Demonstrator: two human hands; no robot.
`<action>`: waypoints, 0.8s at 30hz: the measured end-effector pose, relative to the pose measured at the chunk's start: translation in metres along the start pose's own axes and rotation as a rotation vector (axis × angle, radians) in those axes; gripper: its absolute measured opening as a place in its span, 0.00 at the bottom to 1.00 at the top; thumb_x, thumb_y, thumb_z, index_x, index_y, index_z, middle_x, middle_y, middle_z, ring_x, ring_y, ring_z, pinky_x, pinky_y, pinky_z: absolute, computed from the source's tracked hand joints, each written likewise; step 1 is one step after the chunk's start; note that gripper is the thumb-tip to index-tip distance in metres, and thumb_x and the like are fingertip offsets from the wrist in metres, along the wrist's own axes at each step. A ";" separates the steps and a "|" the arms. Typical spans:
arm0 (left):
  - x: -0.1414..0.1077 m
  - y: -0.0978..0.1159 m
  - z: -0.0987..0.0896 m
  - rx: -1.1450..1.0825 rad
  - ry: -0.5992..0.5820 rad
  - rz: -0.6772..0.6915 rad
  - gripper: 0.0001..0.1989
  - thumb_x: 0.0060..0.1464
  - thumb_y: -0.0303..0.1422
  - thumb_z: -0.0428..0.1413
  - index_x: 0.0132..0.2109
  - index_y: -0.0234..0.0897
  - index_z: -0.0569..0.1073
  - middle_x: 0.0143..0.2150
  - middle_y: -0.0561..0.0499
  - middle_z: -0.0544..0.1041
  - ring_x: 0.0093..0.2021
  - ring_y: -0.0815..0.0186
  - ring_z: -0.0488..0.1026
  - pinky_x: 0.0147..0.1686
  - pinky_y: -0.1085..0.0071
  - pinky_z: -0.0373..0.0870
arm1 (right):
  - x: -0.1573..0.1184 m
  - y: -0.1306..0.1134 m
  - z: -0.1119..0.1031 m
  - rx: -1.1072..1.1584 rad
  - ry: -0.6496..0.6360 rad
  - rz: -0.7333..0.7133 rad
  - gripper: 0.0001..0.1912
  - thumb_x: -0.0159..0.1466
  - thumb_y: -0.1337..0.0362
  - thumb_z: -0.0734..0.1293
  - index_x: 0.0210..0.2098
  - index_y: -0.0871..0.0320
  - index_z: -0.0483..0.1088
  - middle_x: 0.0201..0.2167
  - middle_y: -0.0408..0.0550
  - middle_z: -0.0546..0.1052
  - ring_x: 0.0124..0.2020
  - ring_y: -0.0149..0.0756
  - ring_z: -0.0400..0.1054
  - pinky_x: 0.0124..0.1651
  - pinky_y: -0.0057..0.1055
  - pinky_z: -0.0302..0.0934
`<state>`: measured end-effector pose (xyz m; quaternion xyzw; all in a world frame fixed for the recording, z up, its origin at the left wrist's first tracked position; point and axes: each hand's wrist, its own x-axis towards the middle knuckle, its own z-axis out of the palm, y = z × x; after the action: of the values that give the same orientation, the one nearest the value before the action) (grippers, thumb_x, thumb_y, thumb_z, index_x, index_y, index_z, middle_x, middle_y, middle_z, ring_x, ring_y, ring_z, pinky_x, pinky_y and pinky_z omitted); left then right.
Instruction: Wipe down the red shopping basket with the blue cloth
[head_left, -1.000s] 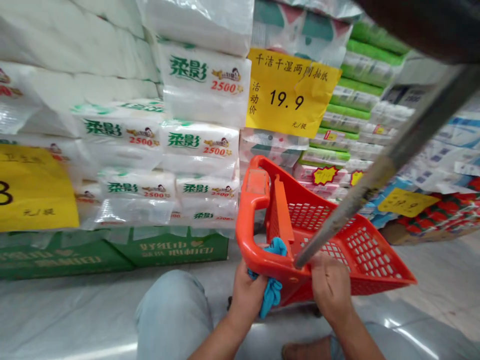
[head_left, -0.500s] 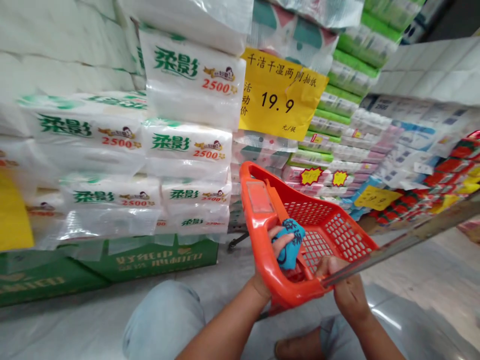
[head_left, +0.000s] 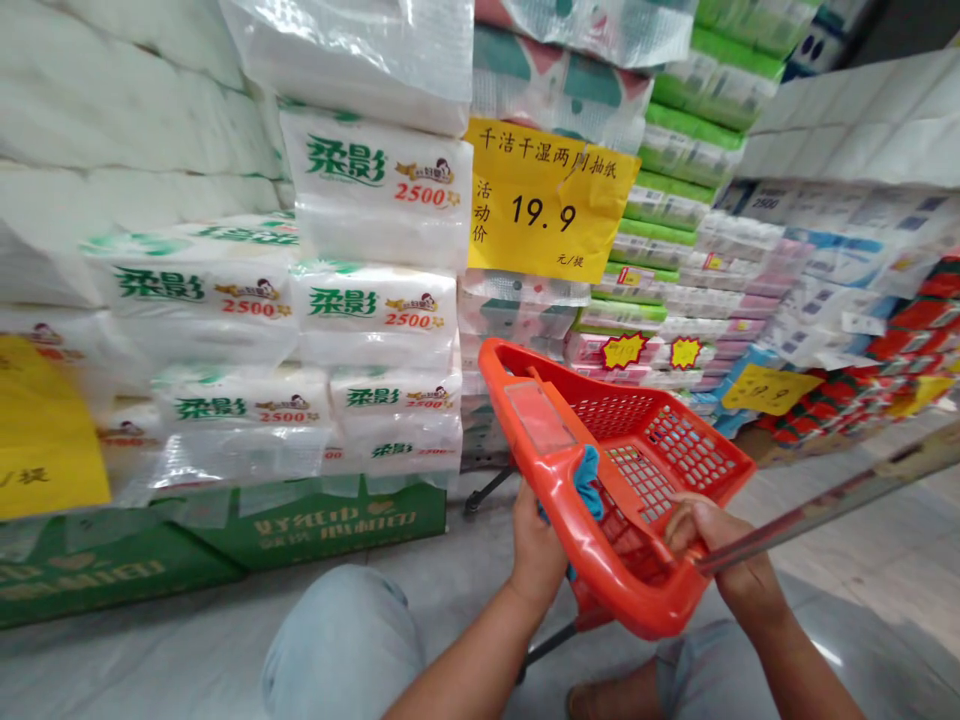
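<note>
Under my left hand [head_left: 536, 545] the blue cloth [head_left: 589, 480] now sits on the rim of the red basket [head_left: 600, 540]; half a second ago it was inside. My fingers are closed on it. My right hand [head_left: 720, 555] grips the metal pole [head_left: 825, 505], so I'm wiping the edge.

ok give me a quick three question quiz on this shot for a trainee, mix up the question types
1. True or false: the left hand presses a blue cloth against the rim of the orange shopping basket.
2. What price is printed on the yellow sign above the basket? A) 9.9 B) 19.9 C) 25.0
3. Fill in: the right hand grips a long grey ____ that runs off to the right.

Key
1. True.
2. B: the sign reads 19.9.
3. Bar (the metal handle): the fingers close around it at the basket's near end.
</note>
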<state>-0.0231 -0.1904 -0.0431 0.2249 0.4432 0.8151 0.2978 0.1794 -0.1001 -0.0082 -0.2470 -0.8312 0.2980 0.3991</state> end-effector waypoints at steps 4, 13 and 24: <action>-0.005 0.029 -0.027 0.363 0.280 0.420 0.16 0.52 0.26 0.59 0.48 0.43 0.78 0.49 0.50 0.77 0.51 0.61 0.75 0.54 0.64 0.71 | -0.020 -0.025 -0.008 0.006 0.281 0.126 0.21 0.68 0.46 0.62 0.41 0.53 0.79 0.42 0.54 0.81 0.47 0.51 0.74 0.52 0.48 0.67; -0.037 0.056 -0.043 0.829 0.009 0.917 0.14 0.55 0.23 0.58 0.48 0.41 0.75 0.53 0.47 0.70 0.53 0.64 0.72 0.52 0.69 0.72 | -0.020 -0.079 0.034 0.113 0.603 0.284 0.18 0.69 0.50 0.65 0.30 0.57 0.69 0.22 0.43 0.71 0.27 0.33 0.69 0.37 0.32 0.65; 0.028 0.116 -0.014 1.050 -0.355 1.114 0.21 0.54 0.22 0.56 0.53 0.44 0.75 0.54 0.46 0.76 0.51 0.60 0.74 0.50 0.63 0.73 | -0.003 -0.053 0.008 0.425 0.550 0.122 0.18 0.68 0.56 0.67 0.24 0.56 0.64 0.18 0.41 0.66 0.21 0.32 0.63 0.28 0.33 0.57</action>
<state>-0.0849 -0.2294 0.0517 0.6523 0.5379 0.4801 -0.2336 0.1652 -0.1421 0.0228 -0.2786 -0.5959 0.4098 0.6320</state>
